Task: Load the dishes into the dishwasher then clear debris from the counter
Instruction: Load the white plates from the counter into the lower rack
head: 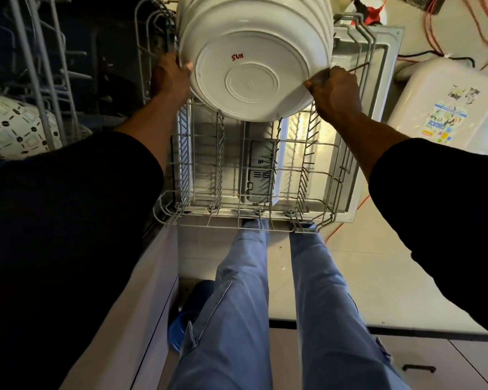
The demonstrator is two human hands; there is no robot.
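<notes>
Now both arms reach forward over the dishwasher rack. The left hand and the right hand hold the white plate at opposite rims, fingers curled on its edge. It stands on edge among other plates, underside facing the person.

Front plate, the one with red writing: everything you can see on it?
The plate is white, round, deep-rimmed and glossy. Its underside faces the camera, showing a raised foot ring and a red handwritten mark. It is on edge, its lower rim at the tines of the rack, fronting a row of white plates. The left hand grips its left rim, the right hand its right rim.
</notes>
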